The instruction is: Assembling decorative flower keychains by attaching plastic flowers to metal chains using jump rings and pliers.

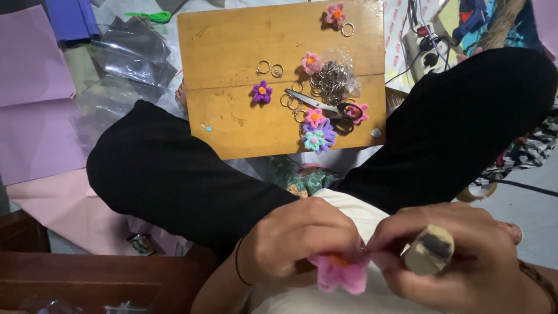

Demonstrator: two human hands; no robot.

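- The pink flower (342, 273) with its orange centre sits at the bottom middle of the frame, over my lap, held between both of my hands.
- My left hand (302, 241) is curled around the flower from the left, fingers pressed together and pinching its top edge; a thin dark band circles that wrist.
- My right hand (465, 256) meets it from the right, thumb and forefinger pinching at the same spot on the flower's rim. What sits between those fingertips is too small to tell.
- The right hand also has a pale thick stick (430, 250) with a dark end tucked into its grip, pointing toward the camera.
- To do this well, I judge I should keep the two pinches close together, hold the petals still with the left, and let only the right fingertips work, so that the soft flower is not crushed.
- My crossed legs in black trousers (163, 168) fill the middle of the frame on both sides.
- Beyond them, at upper centre, lies a wooden board (232, 46) serving as my counter.
- On it: a purple flower (262, 92), more pink flowers, a large purple-and-teal flower (319, 137), scissors (322, 106), loose key rings (270, 69) and a clear bag of rings (334, 78).
- At upper left lie clear plastic sleeves (128, 58) and pale purple paper (29, 64).
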